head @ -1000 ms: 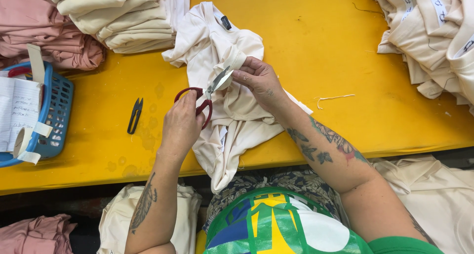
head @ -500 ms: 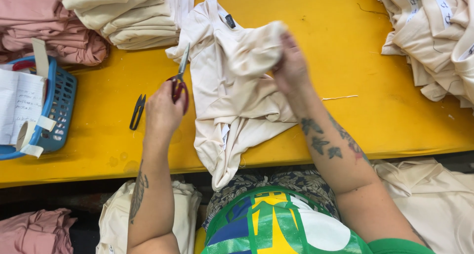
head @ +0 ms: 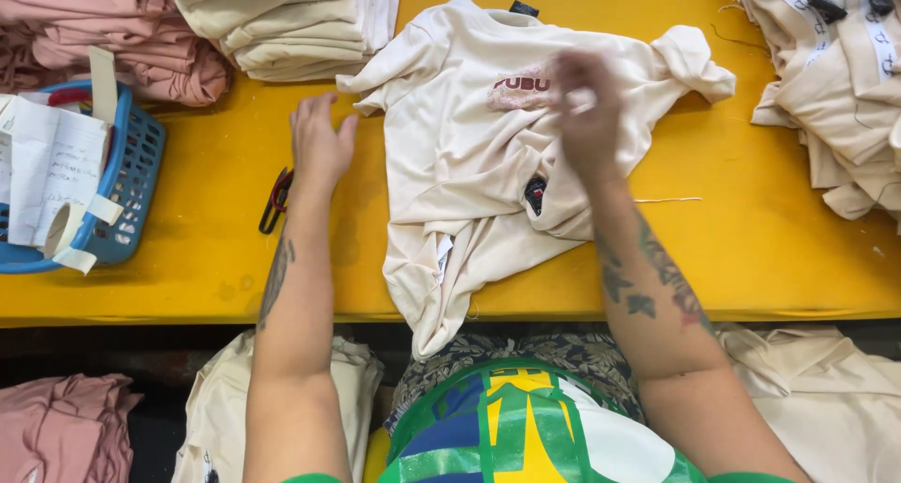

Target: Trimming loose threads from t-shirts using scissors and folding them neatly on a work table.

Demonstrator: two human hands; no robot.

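Scissors (head: pixel 275 199) now lie (released) on yellow table (head: pixel 770 248).

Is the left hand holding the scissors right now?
No, the left hand is open and flat above the yellow table, while the red-handled scissors lie on the table beside the wrist.

Cream T-shirt (head: pixel 469 164) spread front-up on yellow table (head: pixel 770 239), hem hanging over near edge. Right hand (head: pixel 587 117) on its chest, blurred, grip unclear. Left hand (head: pixel 319 145) open, flat on table just left of the shirt sleeve. Red-handled scissors (head: pixel 276 199) beside left wrist. Blue basket (head: pixel 136 178) with papers far left; folded cream stack (head: pixel 282 23) at top.
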